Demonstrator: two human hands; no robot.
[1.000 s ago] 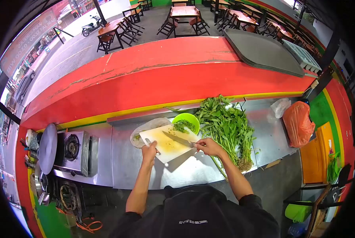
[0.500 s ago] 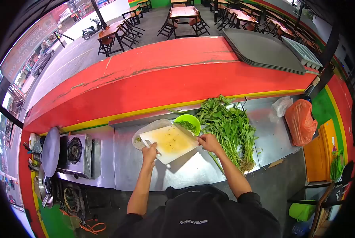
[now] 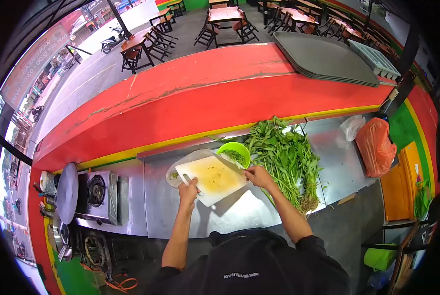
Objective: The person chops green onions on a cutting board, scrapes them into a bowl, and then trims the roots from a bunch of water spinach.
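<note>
My left hand is closed around the handle end of a white cutting board, which is held tilted above the steel counter. Yellowish stains and a few green bits mark its face. In my right hand is a knife, its blade lying along the board's far right edge and its handle hidden by my fingers. Just beyond the blade stands a bright green bowl with chopped greens in it. A clear plastic bag with something inside lies partly behind the board.
A big heap of leafy greens with roots lies right of the bowl. Farther right are an orange plastic bag and a clear bag. A gas stove stands left, beside a large round lid. A red ledge borders the back.
The knife blade showed more broadly over the bowl before; now it sits lower along the board's edge. More of the chopped greens shows. The whole view has shifted slightly.
</note>
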